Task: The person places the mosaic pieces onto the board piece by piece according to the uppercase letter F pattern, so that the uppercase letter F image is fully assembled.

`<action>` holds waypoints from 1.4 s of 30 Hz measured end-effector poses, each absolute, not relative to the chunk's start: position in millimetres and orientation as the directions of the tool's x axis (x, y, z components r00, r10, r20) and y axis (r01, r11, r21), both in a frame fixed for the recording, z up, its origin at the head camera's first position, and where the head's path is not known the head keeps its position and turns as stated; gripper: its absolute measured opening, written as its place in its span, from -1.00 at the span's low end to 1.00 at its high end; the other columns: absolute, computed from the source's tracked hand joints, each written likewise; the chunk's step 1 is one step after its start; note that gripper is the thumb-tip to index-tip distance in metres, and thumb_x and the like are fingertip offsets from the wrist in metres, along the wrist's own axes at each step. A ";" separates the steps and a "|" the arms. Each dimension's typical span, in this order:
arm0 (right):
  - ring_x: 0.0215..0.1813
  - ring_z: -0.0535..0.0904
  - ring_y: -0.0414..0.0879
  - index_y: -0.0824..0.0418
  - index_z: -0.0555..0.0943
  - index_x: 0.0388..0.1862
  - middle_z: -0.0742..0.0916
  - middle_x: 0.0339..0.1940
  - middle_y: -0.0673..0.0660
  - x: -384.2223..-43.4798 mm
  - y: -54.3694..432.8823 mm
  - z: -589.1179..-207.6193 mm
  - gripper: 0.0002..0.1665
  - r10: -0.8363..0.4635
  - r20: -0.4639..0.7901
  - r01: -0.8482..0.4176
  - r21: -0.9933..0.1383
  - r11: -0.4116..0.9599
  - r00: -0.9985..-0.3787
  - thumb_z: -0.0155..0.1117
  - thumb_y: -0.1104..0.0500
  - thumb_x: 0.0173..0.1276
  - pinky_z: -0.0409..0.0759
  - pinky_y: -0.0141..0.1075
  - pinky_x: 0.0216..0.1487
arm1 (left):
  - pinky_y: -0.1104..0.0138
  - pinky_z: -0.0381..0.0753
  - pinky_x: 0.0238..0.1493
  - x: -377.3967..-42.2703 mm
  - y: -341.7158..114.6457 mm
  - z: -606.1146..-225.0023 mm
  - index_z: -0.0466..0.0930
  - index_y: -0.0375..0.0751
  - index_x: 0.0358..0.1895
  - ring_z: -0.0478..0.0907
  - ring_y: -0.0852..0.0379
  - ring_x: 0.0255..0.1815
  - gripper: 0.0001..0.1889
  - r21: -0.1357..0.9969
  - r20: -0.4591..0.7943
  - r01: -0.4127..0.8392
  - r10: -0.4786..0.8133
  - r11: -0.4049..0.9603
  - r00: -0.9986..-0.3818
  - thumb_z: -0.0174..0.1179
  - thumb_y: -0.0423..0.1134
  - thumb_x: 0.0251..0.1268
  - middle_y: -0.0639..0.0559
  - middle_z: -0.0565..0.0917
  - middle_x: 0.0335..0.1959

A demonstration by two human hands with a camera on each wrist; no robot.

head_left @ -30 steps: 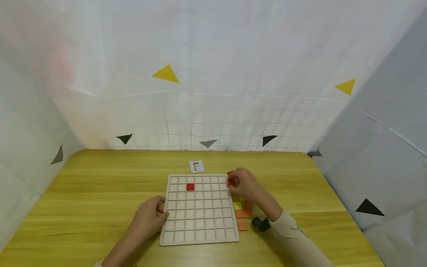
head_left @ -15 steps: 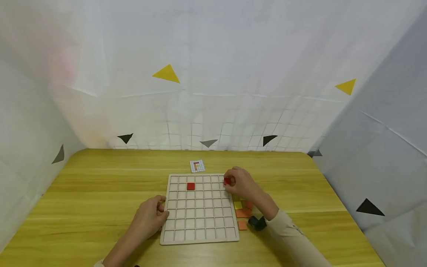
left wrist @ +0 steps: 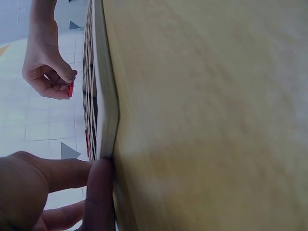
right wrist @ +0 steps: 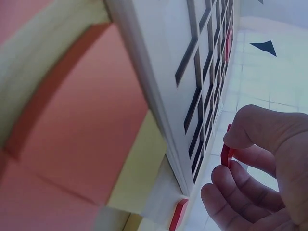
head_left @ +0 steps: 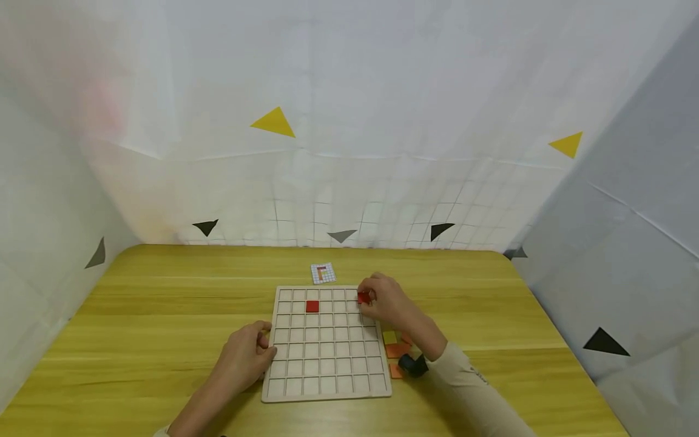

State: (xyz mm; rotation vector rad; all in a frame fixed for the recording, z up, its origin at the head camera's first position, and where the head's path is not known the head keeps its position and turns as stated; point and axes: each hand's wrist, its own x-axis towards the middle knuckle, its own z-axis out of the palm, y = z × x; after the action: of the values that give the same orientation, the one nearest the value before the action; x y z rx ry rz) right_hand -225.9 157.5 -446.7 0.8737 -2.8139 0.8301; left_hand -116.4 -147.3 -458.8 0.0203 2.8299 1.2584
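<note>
— Red tile [head_left: 363,298], where?
— In R hand [head_left: 386,298], pinched btwn thumb & fingertips, above board [head_left: 327,350] at its far R, not seated yet.
— L hand [head_left: 243,352]?
— Fingers bent at board's L edge; can't tell if gripping.
— Step?
— Prob. placing; second red tile [head_left: 312,306] already sits in row 2 from far edge, col 3.
— Next?
— Likely needs a quick check vs. card [head_left: 323,273], then a flat, square set-down.

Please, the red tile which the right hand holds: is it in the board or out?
Out: the right hand pinches the red tile, and the left wrist view shows a gap between it and the board.
</note>
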 end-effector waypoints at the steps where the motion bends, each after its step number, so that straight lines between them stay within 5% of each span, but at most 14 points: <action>1: -0.37 0.39 -0.14 0.27 0.71 -0.21 0.58 -0.38 0.07 -226.0 156.8 -446.7 -0.76 -0.506 0.230 -0.550 -0.470 0.691 -0.832 0.44 0.35 0.09 0.44 -0.34 -0.39 | 0.39 0.52 -0.56 -116.3 -147.2 -459.0 0.55 -0.49 0.14 0.48 0.20 -0.47 -0.54 0.743 -0.035 -0.006 0.030 0.669 -0.999 0.36 -0.46 0.12 0.04 0.53 -0.40; 42: -0.31 0.47 -0.13 0.25 0.71 -0.20 0.59 -0.35 0.03 -225.2 115.3 -447.8 -0.78 -0.571 0.239 -0.608 -0.472 0.639 -0.785 0.39 0.33 0.12 0.55 -0.38 -0.34 | 0.39 0.51 -0.56 -116.9 -147.8 -459.8 0.56 -0.47 0.13 0.48 0.19 -0.47 -0.54 0.739 -0.032 -0.008 0.023 0.674 -0.999 0.37 -0.45 0.11 0.03 0.53 -0.40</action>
State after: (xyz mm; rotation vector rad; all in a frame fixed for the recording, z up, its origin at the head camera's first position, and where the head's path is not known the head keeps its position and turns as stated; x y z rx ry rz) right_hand -225.2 115.3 -447.8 1.0023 -2.7823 0.8401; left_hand -116.9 -147.8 -459.8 0.0120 2.8387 1.2535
